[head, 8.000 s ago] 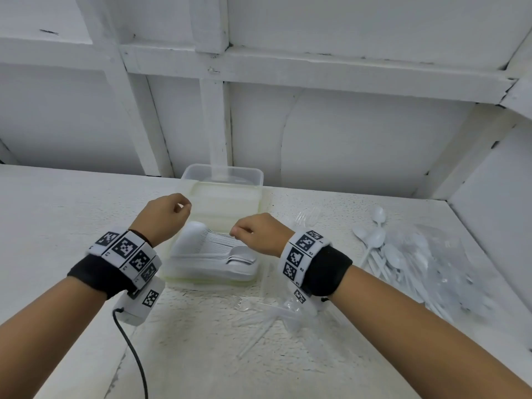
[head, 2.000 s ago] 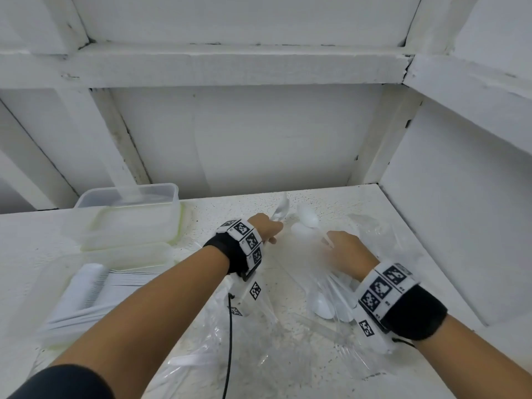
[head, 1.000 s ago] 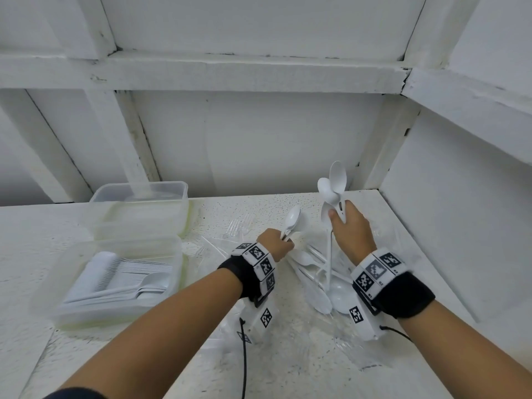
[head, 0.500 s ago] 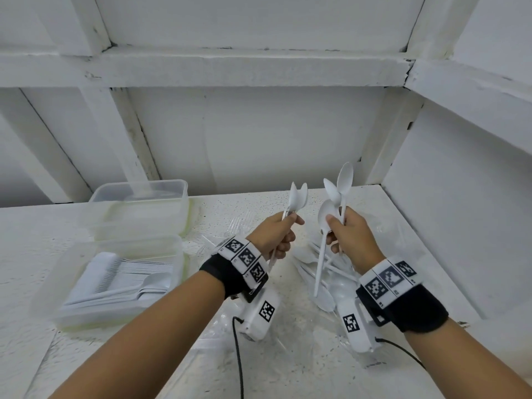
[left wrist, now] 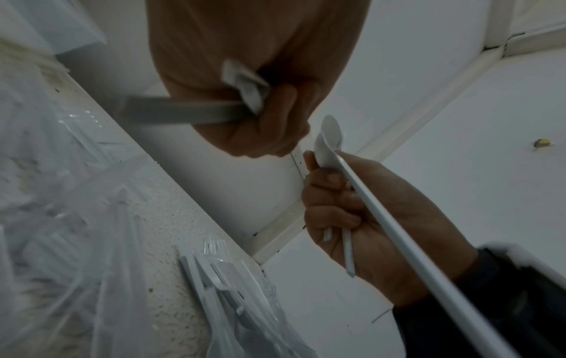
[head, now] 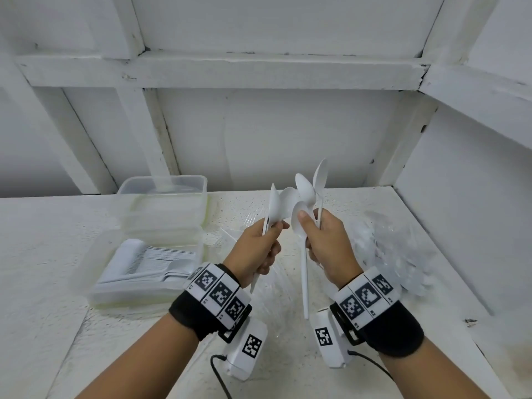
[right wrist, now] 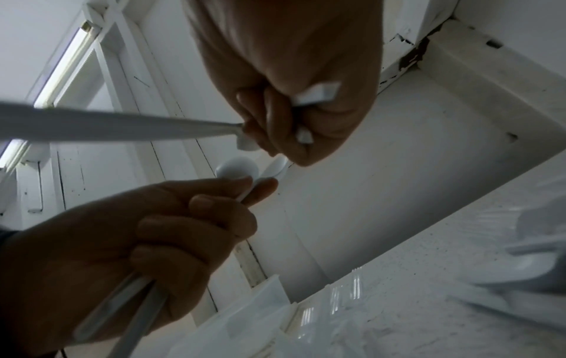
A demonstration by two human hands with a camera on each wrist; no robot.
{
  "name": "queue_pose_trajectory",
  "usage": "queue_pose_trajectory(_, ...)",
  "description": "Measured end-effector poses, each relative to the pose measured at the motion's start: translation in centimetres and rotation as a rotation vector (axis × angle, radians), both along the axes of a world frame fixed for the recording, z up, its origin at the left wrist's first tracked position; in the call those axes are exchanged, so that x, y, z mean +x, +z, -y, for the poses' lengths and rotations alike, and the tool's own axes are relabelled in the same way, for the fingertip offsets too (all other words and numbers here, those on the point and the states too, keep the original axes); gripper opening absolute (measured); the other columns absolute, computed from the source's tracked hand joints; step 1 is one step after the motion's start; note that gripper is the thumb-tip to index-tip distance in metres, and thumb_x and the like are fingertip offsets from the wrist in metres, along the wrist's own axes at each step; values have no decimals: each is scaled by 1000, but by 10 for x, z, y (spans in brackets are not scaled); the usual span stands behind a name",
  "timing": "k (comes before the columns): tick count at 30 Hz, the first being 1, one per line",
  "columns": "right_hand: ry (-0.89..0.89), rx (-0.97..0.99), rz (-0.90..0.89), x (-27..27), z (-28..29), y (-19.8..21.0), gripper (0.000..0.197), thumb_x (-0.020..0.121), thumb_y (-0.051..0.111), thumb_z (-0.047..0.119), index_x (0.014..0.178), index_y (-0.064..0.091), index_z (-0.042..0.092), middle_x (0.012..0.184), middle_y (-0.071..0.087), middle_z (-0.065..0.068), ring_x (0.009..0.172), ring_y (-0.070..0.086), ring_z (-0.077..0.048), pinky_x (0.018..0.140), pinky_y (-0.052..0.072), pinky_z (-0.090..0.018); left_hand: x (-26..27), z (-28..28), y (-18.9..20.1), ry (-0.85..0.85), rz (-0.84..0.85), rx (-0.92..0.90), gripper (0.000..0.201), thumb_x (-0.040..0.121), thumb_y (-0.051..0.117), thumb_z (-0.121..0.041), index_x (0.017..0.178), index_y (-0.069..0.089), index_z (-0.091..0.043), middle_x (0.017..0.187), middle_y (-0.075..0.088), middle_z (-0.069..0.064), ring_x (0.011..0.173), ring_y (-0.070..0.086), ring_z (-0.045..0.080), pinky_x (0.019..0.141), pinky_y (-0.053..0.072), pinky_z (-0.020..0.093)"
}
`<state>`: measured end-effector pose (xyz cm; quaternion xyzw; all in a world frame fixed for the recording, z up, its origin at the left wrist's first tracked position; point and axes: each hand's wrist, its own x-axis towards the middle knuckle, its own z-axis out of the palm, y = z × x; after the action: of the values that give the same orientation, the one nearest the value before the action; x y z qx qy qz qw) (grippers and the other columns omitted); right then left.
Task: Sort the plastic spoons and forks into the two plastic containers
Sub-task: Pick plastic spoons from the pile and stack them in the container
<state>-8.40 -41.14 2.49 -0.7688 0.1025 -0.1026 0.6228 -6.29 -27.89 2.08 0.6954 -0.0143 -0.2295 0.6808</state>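
Note:
Both hands are raised above the table, close together, each gripping white plastic spoons upright. My left hand (head: 272, 230) holds a couple of spoons (head: 275, 207) by their handles. My right hand (head: 306, 226) grips several spoons (head: 305, 188) fanned out, one long handle (head: 304, 283) hanging below the fist. The bowls of the two bunches meet between the hands. In the left wrist view the left hand (left wrist: 263, 126) curls round spoon handles (left wrist: 245, 82); the right hand (right wrist: 275, 121) does the same in its own view. The near container (head: 95, 292) holds stacked white spoons; the far container (head: 164, 184) stands behind it.
A crumpled clear plastic bag (head: 388, 249) with more white spoons lies at the right, near the side wall. Clear plastic forks (head: 250, 221) lie on the table behind the hands. A white wall closes the back; wrist camera cables hang below both wrists.
Both hands lifted spoons out of the right-hand pile and rose. In the last half second they drew together, so the spoon bowls now meet.

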Motion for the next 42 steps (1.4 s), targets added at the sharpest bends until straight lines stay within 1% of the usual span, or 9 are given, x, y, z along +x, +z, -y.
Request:
queue_pose_trajectory(7,-5,49,20,-6,-26,3,23,96,49,23,75,45,15,60,41,-2,46,37,-10,39,34,-18,-16,-30,6,-37,-5,14,39,94,37,-52,107,50,-18,54,33,-6,42,21,6,38,18,17)
queue_pose_trajectory(11,-5,66,31,-6,-40,3,14,95,52,20,83,46,16,61,44,0,39,40,-3,38,36,-17,-22,-43,7,-59,-65,-9,48,93,20,-60,89,48,-22,49,34,-8,38,19,5,36,16,15)
queue_pose_trajectory(15,-27,63,21,-5,-54,-2,12,94,54,22,94,47,12,65,47,0,41,43,-3,38,38,-15,-28,-55,6,-116,-40,-1,56,93,18,-60,72,42,-15,46,34,-8,37,18,5,38,15,14)
queue_pose_trajectory(17,-36,63,2,-5,-58,-5,17,93,55,23,101,46,11,68,49,0,46,45,-7,39,39,-17,-30,-61,2,-134,-7,-9,54,92,20,-60,87,51,-16,50,35,-8,40,19,6,38,16,14)
queue_pose_trajectory(20,21,24,-30,-8,-63,-11,17,94,53,22,82,49,10,61,45,-2,48,42,-11,42,37,-21,-31,-70,-4,-121,3,-45,40,91,27,-58,108,51,-30,53,42,-8,40,21,6,39,16,14)
queue_pose_trajectory(26,52,33,-26,-9,-68,-12,15,95,51,22,80,49,19,63,44,-1,49,40,-10,41,35,-20,-35,-79,-8,-75,-15,-60,31,88,45,-49,97,46,-20,71,53,-3,41,31,7,39,22,17)
queue_pose_trajectory(32,-49,77,42,-6,-64,-7,22,94,52,20,74,44,15,61,38,-3,48,35,-11,40,34,-20,-31,-86,-10,63,-43,-136,13,98,44,-31,107,42,-21,72,62,4,43,49,13,38,36,19)
queue_pose_trajectory(37,60,55,60,-8,-62,3,25,92,57,20,72,48,9,57,42,-3,40,38,-5,40,36,-17,-32,-87,-13,128,-25,-87,23,98,42,-34,116,45,-20,67,64,2,53,62,17,46,46,22)
queue_pose_trajectory(42,170,-55,12,-11,-76,-2,23,91,58,22,72,57,9,59,50,-1,47,45,-8,49,40,-21,-37,-78,-7,65,-9,-86,28,97,37,-43,102,51,-18,62,56,4,45,55,16,45,49,25)
